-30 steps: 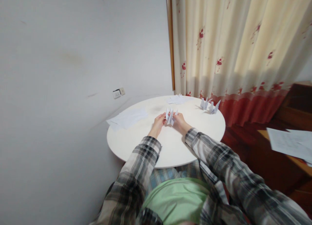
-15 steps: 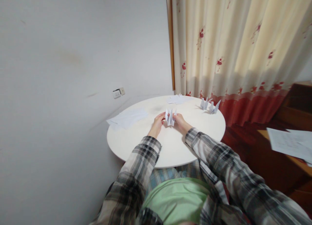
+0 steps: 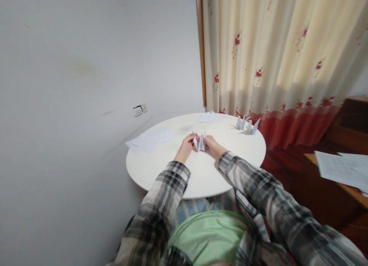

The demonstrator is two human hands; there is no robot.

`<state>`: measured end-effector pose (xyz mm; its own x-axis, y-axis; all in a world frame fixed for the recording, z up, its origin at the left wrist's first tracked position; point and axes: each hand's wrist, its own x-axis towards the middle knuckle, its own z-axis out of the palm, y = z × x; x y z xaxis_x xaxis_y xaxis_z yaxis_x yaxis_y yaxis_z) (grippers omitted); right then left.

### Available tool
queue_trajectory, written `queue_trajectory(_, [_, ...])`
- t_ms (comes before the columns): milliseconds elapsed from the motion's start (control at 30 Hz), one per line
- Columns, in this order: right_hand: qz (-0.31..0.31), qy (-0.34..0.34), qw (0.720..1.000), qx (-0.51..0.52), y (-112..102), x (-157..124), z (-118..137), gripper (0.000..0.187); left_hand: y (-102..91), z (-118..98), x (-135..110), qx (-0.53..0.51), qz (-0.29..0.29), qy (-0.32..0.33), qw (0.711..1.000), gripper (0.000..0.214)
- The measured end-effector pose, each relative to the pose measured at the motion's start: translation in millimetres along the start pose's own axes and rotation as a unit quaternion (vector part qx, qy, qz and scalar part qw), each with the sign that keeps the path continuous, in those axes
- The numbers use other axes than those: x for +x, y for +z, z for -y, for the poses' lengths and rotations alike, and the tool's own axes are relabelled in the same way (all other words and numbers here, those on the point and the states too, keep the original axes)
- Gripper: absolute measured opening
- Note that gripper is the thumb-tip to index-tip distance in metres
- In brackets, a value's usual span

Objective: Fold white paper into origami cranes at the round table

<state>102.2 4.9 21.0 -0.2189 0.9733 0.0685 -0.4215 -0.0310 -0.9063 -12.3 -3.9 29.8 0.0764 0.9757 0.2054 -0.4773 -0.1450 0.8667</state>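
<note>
A white folded paper crane [image 3: 199, 144] is held between both hands above the middle of the round white table [image 3: 198, 177]. My left hand [image 3: 187, 143] pinches its left side, with the fingertips at the upper points. On the opposite side, my right hand [image 3: 212, 144] grips the crane, and its fingers are partly hidden behind the paper. Upright points of the paper stick up between the two hands. Two more folded paper cranes, one [image 3: 241, 123] beside the other [image 3: 253, 127], stand near the table's right edge.
Loose white sheets [image 3: 151, 139] lie at the table's left, and more paper [image 3: 209, 117] lies at its far edge. A wall with a socket [image 3: 137, 111] borders the left side. Behind hangs a flowered curtain [image 3: 258, 47]. Printed sheets [image 3: 342, 168] rest on wooden furniture at right.
The points of the held crane have spread wider apart, the left one now leaning toward my left fingers. Both hands stay in nearly the same place.
</note>
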Motion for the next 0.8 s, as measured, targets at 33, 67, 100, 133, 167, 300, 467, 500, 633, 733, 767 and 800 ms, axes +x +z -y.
queue_trajectory(33, [-0.004, -0.002, 1.0, -0.006, 0, -1, 1, 0.009, 0.1, 0, 0, 0.001, -0.003, 0.001, 1.0, 0.009])
queue_trajectory(67, [-0.008, -0.006, 1.0, -0.014, 0, -1, 2, 0.009, 0.1, 0, 0, 0.001, -0.008, 0.001, 1.0, 0.009])
queue_trajectory(100, [-0.013, -0.01, 1.0, -0.024, 0, -2, 3, 0.01, 0.1, 0, 0, 0.001, -0.013, 0.001, 1.0, 0.009])
queue_trajectory(133, [-0.016, -0.015, 0.999, -0.034, 0, -4, 4, 0.01, 0.2, 0, -1, 0.002, -0.018, 0.002, 1.0, 0.009])
queue_trajectory(167, [-0.019, -0.019, 0.999, -0.039, 0, -5, 5, 0.011, 0.2, 0, -1, 0.003, -0.021, 0.003, 1.0, 0.009])
queue_trajectory(300, [-0.019, -0.027, 0.998, -0.045, 1, -8, 8, 0.013, 0.6, 0, -1, 0.011, -0.021, 0.014, 1.0, 0.01])
queue_trajectory(467, [-0.024, -0.02, 0.998, -0.049, 3, -10, 9, 0.014, 1.5, 0, -1, 0.027, -0.027, 0.019, 0.999, 0.011])
queue_trajectory(500, [-0.022, -0.021, 0.998, -0.049, 3, -10, 9, 0.014, 1.6, 0, -1, 0.031, -0.026, 0.021, 0.999, 0.011])
queue_trajectory(633, [-0.013, -0.027, 0.998, -0.055, 3, -10, 9, 0.015, 1.6, -1, -2, 0.046, -0.028, 0.029, 0.998, 0.012])
queue_trajectory(733, [-0.009, -0.029, 0.998, -0.057, 3, -11, 9, 0.015, 1.2, -1, -2, 0.048, -0.035, 0.031, 0.998, 0.014])
queue_trajectory(767, [-0.007, -0.028, 0.998, -0.057, 3, -11, 9, 0.015, 1.0, -1, -2, 0.047, -0.038, 0.031, 0.998, 0.014])
queue_trajectory(800, [-0.006, -0.027, 0.998, -0.055, 3, -11, 9, 0.015, 0.9, -1, -2, 0.047, -0.04, 0.03, 0.998, 0.015])
